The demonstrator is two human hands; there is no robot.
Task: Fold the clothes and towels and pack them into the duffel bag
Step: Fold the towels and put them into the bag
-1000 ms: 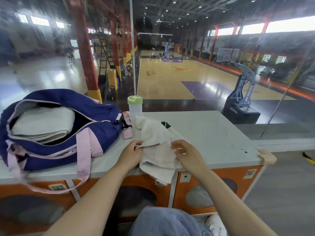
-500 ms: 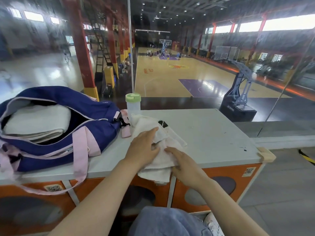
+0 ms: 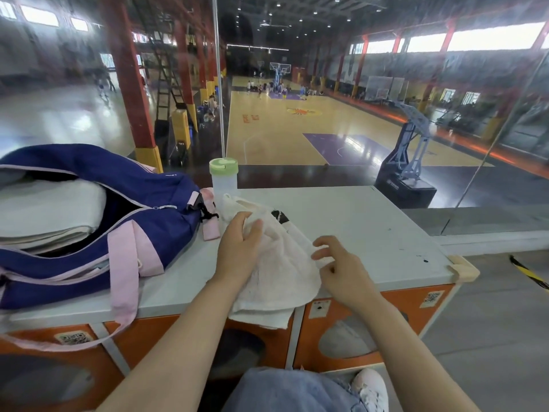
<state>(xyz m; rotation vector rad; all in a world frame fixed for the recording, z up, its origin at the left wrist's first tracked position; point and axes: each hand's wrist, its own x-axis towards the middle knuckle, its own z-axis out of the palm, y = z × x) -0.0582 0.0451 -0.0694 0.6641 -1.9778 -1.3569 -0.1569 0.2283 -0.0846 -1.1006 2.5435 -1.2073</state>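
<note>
Folding step under way: left hand is pressing flat on the white towel, which is lying on the worktop edge beside the duffel bag. Right hand is hovering with fingers loosely curled, holding nothing. Next, probably: fold once more, then lift into the open bag.

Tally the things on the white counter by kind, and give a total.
Bags: 1, the open navy fabric duffel bag with pink straps
Towels: 2, the folded white towel inside the bag and the rumpled white towel under both hands
Bottles: 1, the clear plastic bottle with a green lid
Total: 4
</note>
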